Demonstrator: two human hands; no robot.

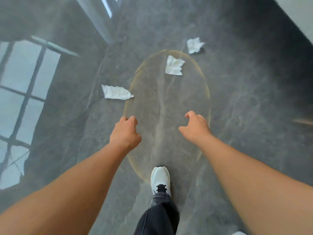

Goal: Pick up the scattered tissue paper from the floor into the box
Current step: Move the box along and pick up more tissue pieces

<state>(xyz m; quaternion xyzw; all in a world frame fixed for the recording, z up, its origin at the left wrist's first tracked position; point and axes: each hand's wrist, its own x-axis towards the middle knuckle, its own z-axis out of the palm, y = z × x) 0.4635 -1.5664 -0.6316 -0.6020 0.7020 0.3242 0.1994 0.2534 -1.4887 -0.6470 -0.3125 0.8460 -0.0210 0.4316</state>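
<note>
Both bare arms reach forward and down over a dark, glossy stone floor [237, 92]. The left hand [125, 131] is loosely curled, fingers bent inward, knuckles up; nothing is visible in it. The right hand [194, 126] is likewise half-curled, thumb and forefinger apart, palm down, with nothing held. Neither hand touches the floor or any paper.

Three pieces of white tissue lie on the floor ahead of the hands. The nearest tissue [116, 92] is a torn, pointed strip lying flat, ahead of and slightly left of the left hand, clearly apart from its fingers; its pointed end meets the left edge of a faint yellowish oval ring [208, 92] marked on the floor. The middle tissue [174, 65] is a crumpled, roughly square piece lying inside the far end of that ring, well ahead of both hands and closer in line with the right hand. The far tissue [194, 45] is crumpled and lies just outside the ring's far edge, beyond and to the right of the middle piece, the farthest from either hand.

One white shoe [160, 178] with black laces stands at the near end of the ring, below and between the hands, under a dark trouser leg [159, 216]. A window reflection [22, 102] shows in the floor at left. A pale wall edge [298, 16] runs along the upper right corner. The frame is slightly blurred.
</note>
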